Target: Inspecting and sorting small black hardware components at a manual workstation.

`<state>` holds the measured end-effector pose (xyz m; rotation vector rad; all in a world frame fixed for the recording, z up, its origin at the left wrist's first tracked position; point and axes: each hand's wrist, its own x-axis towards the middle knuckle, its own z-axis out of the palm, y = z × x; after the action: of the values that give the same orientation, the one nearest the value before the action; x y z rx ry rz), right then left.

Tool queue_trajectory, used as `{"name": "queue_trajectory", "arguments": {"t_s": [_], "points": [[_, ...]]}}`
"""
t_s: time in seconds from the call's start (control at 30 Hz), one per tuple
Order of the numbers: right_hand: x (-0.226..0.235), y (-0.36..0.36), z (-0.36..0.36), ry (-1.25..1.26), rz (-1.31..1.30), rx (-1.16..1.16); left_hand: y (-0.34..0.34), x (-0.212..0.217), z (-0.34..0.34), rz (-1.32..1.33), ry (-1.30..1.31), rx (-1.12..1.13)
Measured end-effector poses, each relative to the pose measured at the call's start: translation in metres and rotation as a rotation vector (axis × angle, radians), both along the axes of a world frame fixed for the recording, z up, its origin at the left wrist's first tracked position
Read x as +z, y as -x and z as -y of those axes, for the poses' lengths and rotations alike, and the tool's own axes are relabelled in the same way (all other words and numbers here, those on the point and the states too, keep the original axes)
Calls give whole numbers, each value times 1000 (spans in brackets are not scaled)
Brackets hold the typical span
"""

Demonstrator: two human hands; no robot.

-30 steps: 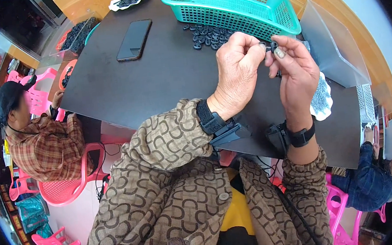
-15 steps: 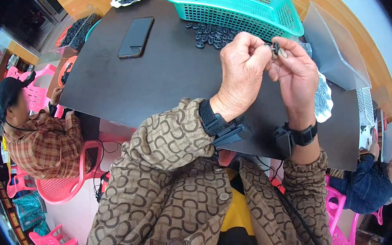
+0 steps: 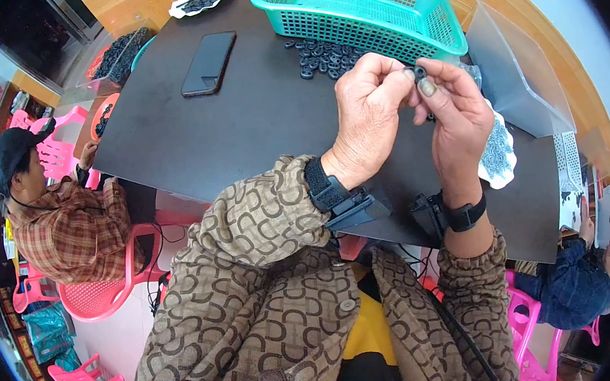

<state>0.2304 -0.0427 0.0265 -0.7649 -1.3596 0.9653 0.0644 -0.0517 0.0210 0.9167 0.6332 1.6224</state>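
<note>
1. Small black ring (image 3: 419, 72): pinched between the fingertips of the left hand (image 3: 367, 116) and right hand (image 3: 458, 115), raised above the dark counter (image 3: 242, 131).
2. Handling: judged light, small, probably rubbery (easily dropped); best gripped by its outer rim.
3. Loose black rings (image 3: 322, 55): heaped at the far side, beside the teal basket (image 3: 443, 29).
</note>
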Motion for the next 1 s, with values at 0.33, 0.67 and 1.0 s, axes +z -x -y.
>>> {"name": "queue_trajectory", "arguments": {"t_s": [0.33,0.67,1.0], "points": [[10,-17,-5,-34,39,90,10,0,-19,128,45,-236],[11,-39,-6,-247,136,50,18,-20,-43,410,29,-885],[23,-33,-9,-451,316,-39,19,-18,-51,394,-13,-1064]]}}
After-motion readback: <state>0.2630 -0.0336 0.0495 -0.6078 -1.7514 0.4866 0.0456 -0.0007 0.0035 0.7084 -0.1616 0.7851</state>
